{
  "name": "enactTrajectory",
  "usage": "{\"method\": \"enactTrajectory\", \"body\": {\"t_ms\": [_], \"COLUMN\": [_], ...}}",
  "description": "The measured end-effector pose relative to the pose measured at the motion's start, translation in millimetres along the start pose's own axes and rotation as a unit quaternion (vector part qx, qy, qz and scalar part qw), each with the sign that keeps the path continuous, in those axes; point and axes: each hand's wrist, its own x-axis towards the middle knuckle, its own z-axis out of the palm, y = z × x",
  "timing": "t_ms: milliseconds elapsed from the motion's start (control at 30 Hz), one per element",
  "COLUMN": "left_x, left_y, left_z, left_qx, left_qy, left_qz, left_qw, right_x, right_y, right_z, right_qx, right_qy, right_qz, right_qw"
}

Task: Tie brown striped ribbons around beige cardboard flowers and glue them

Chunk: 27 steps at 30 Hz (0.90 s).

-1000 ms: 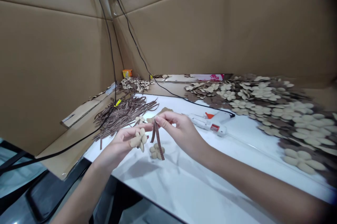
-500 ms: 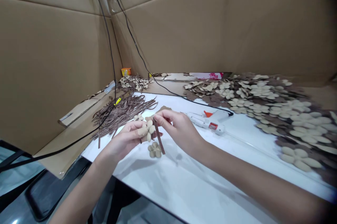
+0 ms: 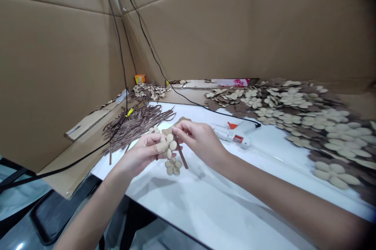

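Observation:
Between the thumb and fingers of my left hand is a beige fabric flower, its petals facing me. My right hand is closed in a pinch on a narrow brown ribbon, which hangs down beside the flower. How the ribbon meets the flower is hidden by my fingers. Just below my hands a second beige flower shows over the white board. Behind my fingertips lies a brown piece, partly covered by my right hand.
A glue gun with an orange tip lies beyond my right hand. Many brown strips are heaped at left. Beige and brown flowers pile up at right. A black cable crosses the white board; cardboard walls stand behind.
The ribbon's lower end has swung slightly to the right. The flower in my left hand has turned a little and shifted slightly right. Both hands keep their grip.

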Motion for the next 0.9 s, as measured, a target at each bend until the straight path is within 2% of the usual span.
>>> {"method": "enactTrajectory", "body": {"t_ms": [133,267,467,633,900], "left_x": [5.6,5.5,-4.1,-8.1,-13.7], "left_y": [-0.2,-5.1,-9.5,-11.5,-10.2], "left_z": [4.8,13.4,29.4,30.3,31.7], "left_qx": [0.052,0.099,0.179,0.188,0.151], "left_qy": [0.024,0.082,0.19,0.199,0.186], "left_qz": [0.023,0.059,0.12,0.129,0.111], "left_qw": [0.998,0.99,0.958,0.953,0.964], "right_x": [-0.6,-0.2,2.7,3.4,10.7], "right_y": [0.9,0.8,-3.6,-5.4,0.7], "right_z": [-0.1,-0.9,-2.4,-1.2,-8.0], "right_qx": [0.01,0.046,0.163,0.284,0.323], "right_qy": [0.006,0.004,-0.053,-0.097,-0.174], "right_qz": [-0.004,-0.005,0.009,0.04,0.068], "right_qw": [1.0,0.999,0.985,0.953,0.928]}}
